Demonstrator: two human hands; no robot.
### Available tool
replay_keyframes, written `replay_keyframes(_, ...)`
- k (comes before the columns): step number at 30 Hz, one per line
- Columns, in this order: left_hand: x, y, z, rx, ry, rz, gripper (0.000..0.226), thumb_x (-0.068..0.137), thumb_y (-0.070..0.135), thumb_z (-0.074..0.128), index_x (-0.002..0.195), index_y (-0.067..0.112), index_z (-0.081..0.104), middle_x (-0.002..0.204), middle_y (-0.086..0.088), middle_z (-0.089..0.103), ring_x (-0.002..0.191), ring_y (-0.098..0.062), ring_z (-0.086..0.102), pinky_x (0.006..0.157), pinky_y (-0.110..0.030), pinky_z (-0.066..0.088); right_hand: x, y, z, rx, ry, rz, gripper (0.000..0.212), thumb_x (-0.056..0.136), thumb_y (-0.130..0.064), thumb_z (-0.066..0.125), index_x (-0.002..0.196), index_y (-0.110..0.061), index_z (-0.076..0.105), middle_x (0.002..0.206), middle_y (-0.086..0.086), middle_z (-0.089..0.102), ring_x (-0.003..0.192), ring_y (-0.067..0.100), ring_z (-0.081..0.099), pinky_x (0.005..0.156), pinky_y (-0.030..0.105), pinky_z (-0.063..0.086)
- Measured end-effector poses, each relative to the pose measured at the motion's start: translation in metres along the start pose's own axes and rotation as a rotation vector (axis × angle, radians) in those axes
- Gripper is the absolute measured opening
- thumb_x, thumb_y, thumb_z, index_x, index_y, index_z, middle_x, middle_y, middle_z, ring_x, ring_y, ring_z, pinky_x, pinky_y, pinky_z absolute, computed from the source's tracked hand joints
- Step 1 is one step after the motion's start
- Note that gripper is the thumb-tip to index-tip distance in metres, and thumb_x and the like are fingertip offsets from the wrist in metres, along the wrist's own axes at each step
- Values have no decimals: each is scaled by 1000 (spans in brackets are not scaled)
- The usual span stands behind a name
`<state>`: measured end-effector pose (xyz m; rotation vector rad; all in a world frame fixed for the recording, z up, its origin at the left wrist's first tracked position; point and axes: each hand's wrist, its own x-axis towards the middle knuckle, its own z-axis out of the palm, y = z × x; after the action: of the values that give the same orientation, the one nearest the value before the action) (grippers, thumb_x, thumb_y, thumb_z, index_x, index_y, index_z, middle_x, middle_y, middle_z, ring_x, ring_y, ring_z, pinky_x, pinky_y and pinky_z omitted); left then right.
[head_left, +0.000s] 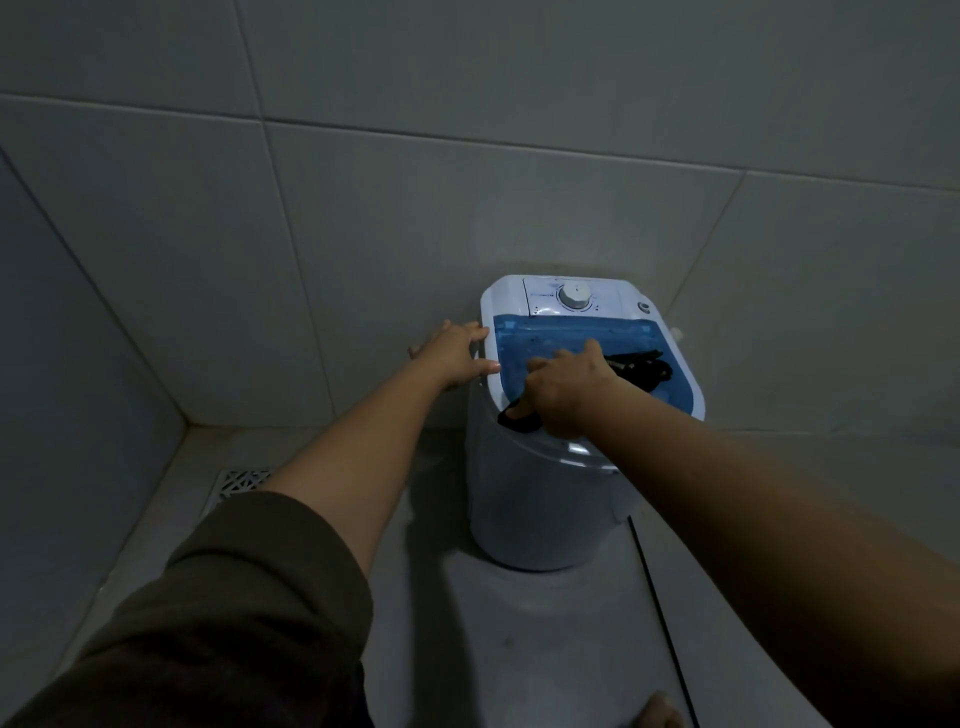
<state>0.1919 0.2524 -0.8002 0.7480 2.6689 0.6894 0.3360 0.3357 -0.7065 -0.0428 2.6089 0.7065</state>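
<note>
L hand (457, 353) on washer (545, 493) edge | R hand (566, 389) grips blk cloth (644, 366)

One washer (545, 509), one lid (550, 335), one drain (241, 483).

Dim, bluish-grey light throughout, no source in view — only a soft sheen on the white top of the washer (545, 499). The sleeve (234, 597) sinks into murk; wall tiles (467, 78) bow at the edges — wide-angle distortion, slight softness
</note>
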Motion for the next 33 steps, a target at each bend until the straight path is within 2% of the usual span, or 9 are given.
replay_keyframes(6,-15,0,8,-49,-2,-12,67,90,45,52,148,27,24,159,2,18,148,-32,6,115,-62,16,-9,1,10,59,5,28,49,93,-32,50,141,-23,42,137,4,47,129,30,43,106,55,28)
replay_keyframes(10,-34,5,8,-93,-25,44,81,84,50,58,149,21,19,159,-2,18,148,-34,3,119,-55,14,-15,1,18,63,18,51,48,93,-33,50,139,-23,43,129,4,50,123,29,46,103,52,31)
replay_keyframes(15,-51,11,12,-80,-64,56,101,75,51,68,151,18,11,161,-2,11,148,-32,-2,120,-53,11,-22,2,24,92,22,71,47,93,-36,49,139,-26,44,130,4,49,124,28,46,101,50,32)
replay_keyframes(25,-55,16,17,-33,-23,74,90,79,46,66,149,17,19,159,-4,17,148,-34,0,118,-57,12,-33,12,44,192,43,94,48,93,-37,47,140,-31,43,136,4,47,129,28,42,104,53,31)
replay_keyframes(29,-52,13,22,-13,-22,64,91,78,52,64,149,19,18,160,-3,16,148,-33,1,116,-61,14,-39,16,48,210,45,97,48,94,-39,43,142,-32,41,137,4,47,128,28,42,104,53,31)
replay_keyframes(33,-52,14,23,-30,-29,64,87,81,48,63,149,18,18,159,-4,17,148,-34,3,120,-54,12,-44,19,51,200,24,112,46,95,-38,43,141,-34,43,135,4,47,127,28,44,103,53,30)
